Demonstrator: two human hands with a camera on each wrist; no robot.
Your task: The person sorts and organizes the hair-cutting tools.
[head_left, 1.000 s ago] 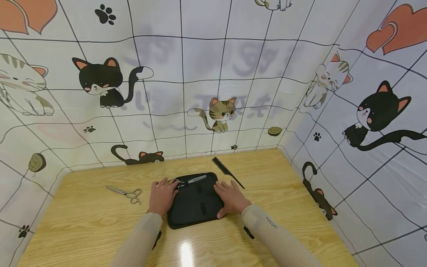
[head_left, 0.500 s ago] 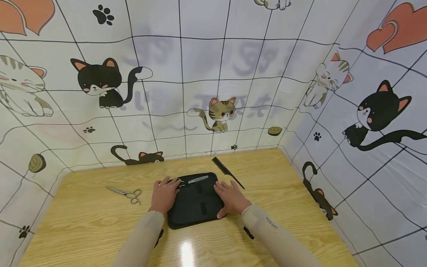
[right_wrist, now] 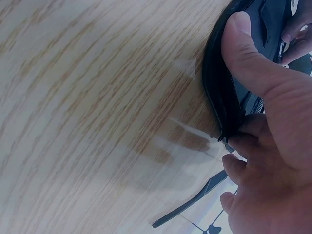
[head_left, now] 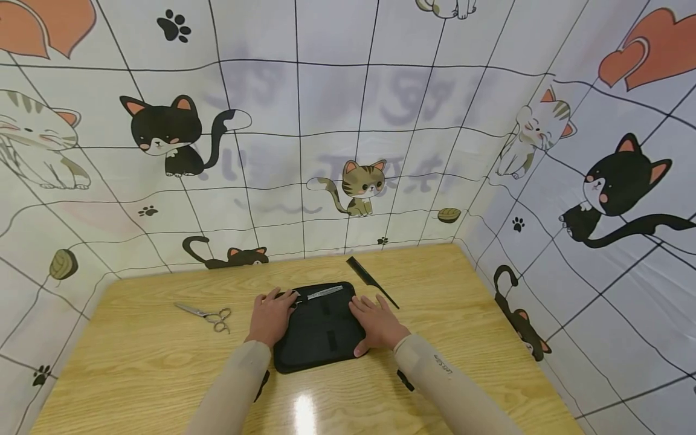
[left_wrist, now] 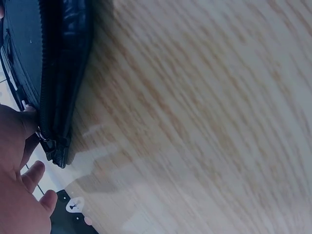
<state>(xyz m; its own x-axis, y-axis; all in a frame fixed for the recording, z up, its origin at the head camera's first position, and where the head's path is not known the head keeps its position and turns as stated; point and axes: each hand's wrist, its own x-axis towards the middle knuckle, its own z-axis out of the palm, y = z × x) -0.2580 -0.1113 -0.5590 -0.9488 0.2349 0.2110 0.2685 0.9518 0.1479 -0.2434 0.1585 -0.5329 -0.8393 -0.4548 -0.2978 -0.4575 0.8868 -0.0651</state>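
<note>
A black zippered case (head_left: 312,332) lies opened flat on the table. Across its far part lies a pair of silver scissors (head_left: 325,292), blades pointing right. My left hand (head_left: 270,317) is over the case's far left corner, thumb and fingers at the scissors' handles, which it mostly covers. In the left wrist view, the zip edge (left_wrist: 48,97) runs beside that hand. My right hand (head_left: 379,323) rests with spread fingers on the case's right side. In the right wrist view its thumb (right_wrist: 248,53) lies over the rim, the other fingers at the far corner.
Another pair of silver scissors (head_left: 205,315) lies on the wooden table (head_left: 147,362) left of the case. A black tail comb (head_left: 371,281) lies beyond its right corner. Cat-printed cloth walls (head_left: 261,151) stand behind and to the right.
My left hand has slid slightly right, and the scissors on the case have shifted right with it. Their handles are now more covered. My right hand stays in place.
</note>
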